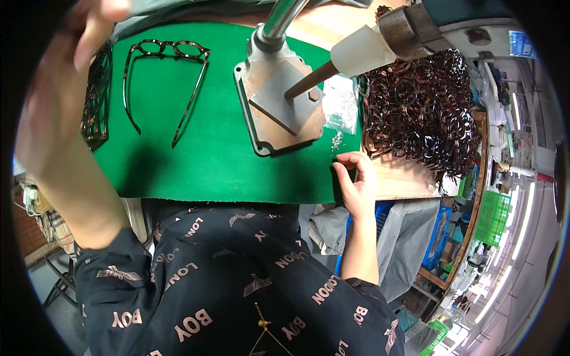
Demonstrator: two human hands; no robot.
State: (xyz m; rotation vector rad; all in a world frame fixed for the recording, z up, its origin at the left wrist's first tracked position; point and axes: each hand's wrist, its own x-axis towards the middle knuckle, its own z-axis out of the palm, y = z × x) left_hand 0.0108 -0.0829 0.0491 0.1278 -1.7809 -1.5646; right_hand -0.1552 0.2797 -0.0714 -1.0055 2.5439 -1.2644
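the right hand (356, 184) was curled empty beside the heaped tortoiseshell frames (421, 107) for easy reach, while the left hand (89, 29) was raised, its grip not discernible

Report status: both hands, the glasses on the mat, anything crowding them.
Left hand raised, holds nothing. Right hand fingers curled at green mat edge. Tortoiseshell glasses lie open, untouched. Metal press base and frame pile alongside.

I can't tell what my right hand (356, 181) pinches, its fingers curl over it, and my raised left hand (71, 77) is blurred, fingertips cut off at the top edge.
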